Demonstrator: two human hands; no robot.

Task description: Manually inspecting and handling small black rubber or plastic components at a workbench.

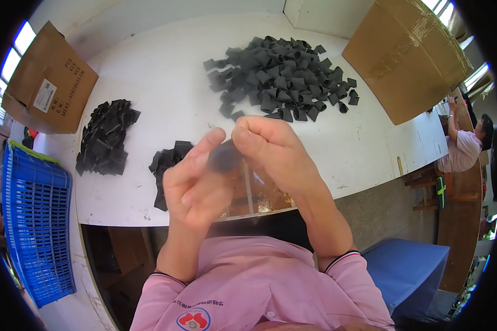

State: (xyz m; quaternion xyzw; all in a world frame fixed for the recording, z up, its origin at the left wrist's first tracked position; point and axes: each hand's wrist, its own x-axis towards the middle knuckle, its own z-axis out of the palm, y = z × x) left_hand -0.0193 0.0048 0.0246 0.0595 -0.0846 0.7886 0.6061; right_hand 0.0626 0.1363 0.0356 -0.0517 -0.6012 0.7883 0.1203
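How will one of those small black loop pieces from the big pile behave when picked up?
Probably soft and floppy: the piece pinched between left hand and right hand looks flattened. Likely light; the big pile lies loosely jumbled. Unlikely to roll.

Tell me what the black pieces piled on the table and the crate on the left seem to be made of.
Black pieces: probably matte fabric or elastic webbing, dull and folded into soft loops; uncertain. Crate: blue moulded plastic, shown by its uniform colour and lattice walls.

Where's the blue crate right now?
In the head view, the blue crate sits at the far left, off the white table, below a cardboard box.
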